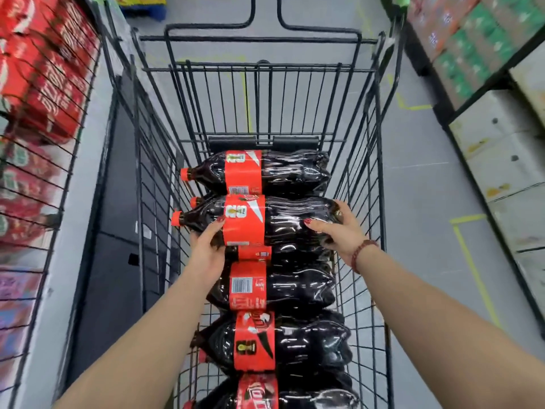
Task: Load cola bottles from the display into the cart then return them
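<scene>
My left hand (206, 246) and right hand (339, 228) grip a dark plastic cola bottle with a red label (259, 221), lying sideways across the black wire cart (374, 178), cap pointing left.

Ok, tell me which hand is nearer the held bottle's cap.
Left. The left hand grips near the neck, beside the cap; the right hand holds the base end.

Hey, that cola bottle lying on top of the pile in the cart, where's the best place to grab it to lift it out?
Probably two-handed from above, as now: the left hand at the shoulder beside the red label, the right hand round the base end. The cola bottle lies on its side across the cart, cap to the left, so holding both ends keeps it level.
</scene>
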Action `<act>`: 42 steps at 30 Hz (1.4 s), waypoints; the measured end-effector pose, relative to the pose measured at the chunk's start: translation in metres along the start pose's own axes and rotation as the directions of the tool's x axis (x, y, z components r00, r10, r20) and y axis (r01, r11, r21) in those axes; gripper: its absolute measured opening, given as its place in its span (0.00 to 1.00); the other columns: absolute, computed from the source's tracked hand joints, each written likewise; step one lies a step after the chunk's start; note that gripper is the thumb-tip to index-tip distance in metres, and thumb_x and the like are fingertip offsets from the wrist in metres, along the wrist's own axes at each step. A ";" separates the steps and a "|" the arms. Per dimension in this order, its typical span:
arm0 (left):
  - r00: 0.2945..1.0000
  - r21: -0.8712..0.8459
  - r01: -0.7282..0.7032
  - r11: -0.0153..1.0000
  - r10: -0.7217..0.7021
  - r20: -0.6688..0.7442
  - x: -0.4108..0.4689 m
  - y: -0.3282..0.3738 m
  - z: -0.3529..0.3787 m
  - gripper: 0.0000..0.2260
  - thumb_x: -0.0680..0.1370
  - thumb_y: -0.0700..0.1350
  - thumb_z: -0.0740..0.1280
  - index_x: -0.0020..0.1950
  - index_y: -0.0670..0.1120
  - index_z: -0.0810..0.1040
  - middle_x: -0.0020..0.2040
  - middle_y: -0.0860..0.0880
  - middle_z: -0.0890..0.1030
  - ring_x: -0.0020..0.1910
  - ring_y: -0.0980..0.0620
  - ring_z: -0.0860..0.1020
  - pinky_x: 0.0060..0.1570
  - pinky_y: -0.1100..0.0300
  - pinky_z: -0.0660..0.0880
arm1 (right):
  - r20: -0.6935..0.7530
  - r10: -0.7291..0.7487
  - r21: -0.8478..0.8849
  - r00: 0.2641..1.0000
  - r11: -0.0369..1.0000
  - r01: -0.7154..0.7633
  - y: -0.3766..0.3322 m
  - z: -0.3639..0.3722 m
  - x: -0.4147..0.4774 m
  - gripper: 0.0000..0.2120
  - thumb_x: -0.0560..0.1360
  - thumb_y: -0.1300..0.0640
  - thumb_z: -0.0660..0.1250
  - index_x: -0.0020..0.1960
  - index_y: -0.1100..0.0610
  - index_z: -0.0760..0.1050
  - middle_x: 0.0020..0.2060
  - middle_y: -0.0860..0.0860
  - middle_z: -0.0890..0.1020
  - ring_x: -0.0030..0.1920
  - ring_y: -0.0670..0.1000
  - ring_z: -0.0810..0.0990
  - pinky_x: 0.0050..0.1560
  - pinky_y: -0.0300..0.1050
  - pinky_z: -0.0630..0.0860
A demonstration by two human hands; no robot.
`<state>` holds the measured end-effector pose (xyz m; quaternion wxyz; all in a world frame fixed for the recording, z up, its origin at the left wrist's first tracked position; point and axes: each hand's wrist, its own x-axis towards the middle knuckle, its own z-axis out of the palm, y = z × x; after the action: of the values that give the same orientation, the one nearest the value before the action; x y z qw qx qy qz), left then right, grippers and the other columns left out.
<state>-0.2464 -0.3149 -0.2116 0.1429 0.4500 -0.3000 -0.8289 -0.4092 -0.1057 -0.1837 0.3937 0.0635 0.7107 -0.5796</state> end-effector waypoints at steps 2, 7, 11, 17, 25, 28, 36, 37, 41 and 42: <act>1.000 0.009 -0.008 1.000 0.008 0.009 -0.013 0.004 0.002 0.22 0.77 0.37 0.67 0.69 0.49 0.65 0.51 0.48 0.82 0.44 0.55 0.83 0.40 0.59 0.79 | 0.002 -0.013 0.006 1.000 1.000 0.013 0.002 -0.001 -0.012 0.33 0.60 0.55 0.81 0.61 0.45 0.71 0.60 0.51 0.78 0.55 0.54 0.78 0.53 0.54 0.77; 0.993 0.018 -0.107 0.994 0.106 0.048 -0.052 0.020 0.000 0.25 0.73 0.37 0.71 0.67 0.47 0.66 0.56 0.45 0.80 0.53 0.49 0.80 0.60 0.52 0.74 | 0.040 -0.041 0.056 0.998 0.998 0.039 0.001 -0.004 -0.046 0.32 0.60 0.55 0.81 0.60 0.45 0.71 0.59 0.49 0.78 0.57 0.55 0.79 0.56 0.60 0.77; 0.974 0.024 -0.216 0.976 0.214 0.074 -0.091 0.033 0.007 0.23 0.74 0.37 0.70 0.64 0.52 0.66 0.55 0.45 0.81 0.50 0.50 0.81 0.51 0.56 0.76 | 0.063 -0.107 0.108 0.992 0.989 0.099 -0.011 -0.005 -0.080 0.26 0.63 0.60 0.79 0.54 0.45 0.72 0.56 0.50 0.80 0.55 0.54 0.79 0.52 0.57 0.77; 0.917 0.044 -0.396 0.917 0.393 0.059 -0.174 0.045 0.015 0.34 0.68 0.43 0.76 0.71 0.43 0.65 0.59 0.41 0.79 0.45 0.50 0.81 0.35 0.59 0.77 | 0.206 -0.194 0.192 0.959 0.969 0.155 -0.027 -0.014 -0.140 0.27 0.67 0.64 0.76 0.58 0.48 0.67 0.57 0.52 0.79 0.54 0.53 0.78 0.45 0.53 0.75; 0.721 -0.013 -0.692 0.722 0.691 -0.048 -0.323 0.034 0.017 0.39 0.61 0.44 0.75 0.68 0.51 0.62 0.47 0.50 0.80 0.40 0.53 0.79 0.32 0.59 0.71 | 0.435 -0.346 0.255 0.832 0.933 0.255 -0.042 -0.024 -0.233 0.30 0.68 0.66 0.74 0.63 0.50 0.65 0.58 0.54 0.78 0.56 0.57 0.79 0.41 0.50 0.75; 0.640 -0.059 -0.768 0.638 0.759 -0.118 -0.378 0.029 0.006 0.40 0.64 0.40 0.74 0.71 0.49 0.58 0.49 0.48 0.80 0.41 0.52 0.80 0.36 0.56 0.75 | 0.532 -0.371 0.303 0.762 0.923 0.237 -0.048 -0.013 -0.270 0.30 0.69 0.69 0.72 0.65 0.54 0.64 0.57 0.56 0.78 0.52 0.56 0.81 0.39 0.54 0.81; 0.384 0.045 -0.905 0.423 0.857 -0.344 -0.520 0.021 -0.049 0.32 0.71 0.38 0.70 0.72 0.51 0.61 0.62 0.42 0.77 0.49 0.48 0.81 0.48 0.43 0.77 | 0.762 -0.357 0.297 0.539 0.934 0.199 -0.031 0.057 -0.361 0.24 0.70 0.69 0.71 0.58 0.52 0.65 0.58 0.55 0.78 0.55 0.58 0.80 0.46 0.60 0.80; 0.353 0.064 -0.911 0.407 0.852 -0.386 -0.538 0.019 -0.059 0.31 0.72 0.38 0.69 0.71 0.53 0.61 0.60 0.43 0.78 0.50 0.48 0.80 0.50 0.41 0.76 | 0.792 -0.341 0.288 0.506 0.940 0.183 -0.026 0.068 -0.374 0.23 0.71 0.69 0.71 0.57 0.52 0.65 0.57 0.55 0.79 0.55 0.57 0.81 0.48 0.62 0.80; 0.226 0.150 -0.926 0.347 0.827 -0.516 -0.609 -0.003 -0.102 0.31 0.74 0.37 0.70 0.71 0.55 0.61 0.57 0.46 0.77 0.51 0.46 0.79 0.48 0.44 0.76 | 0.902 -0.249 0.215 0.352 0.967 0.133 0.006 0.112 -0.427 0.19 0.71 0.69 0.70 0.54 0.52 0.66 0.58 0.56 0.79 0.55 0.58 0.81 0.52 0.65 0.78; 0.182 0.175 -0.930 0.322 0.821 -0.541 -0.627 -0.011 -0.113 0.31 0.71 0.38 0.71 0.70 0.54 0.63 0.56 0.46 0.79 0.50 0.46 0.80 0.45 0.46 0.76 | 0.924 -0.220 0.192 0.313 0.974 0.119 0.016 0.122 -0.440 0.20 0.71 0.68 0.70 0.55 0.52 0.67 0.60 0.57 0.78 0.57 0.59 0.80 0.53 0.65 0.78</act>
<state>0.1954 -0.0296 0.1486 0.7130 0.3904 -0.3665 -0.4526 -0.0407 -0.0459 0.0803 0.6646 -0.3399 0.3293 -0.5782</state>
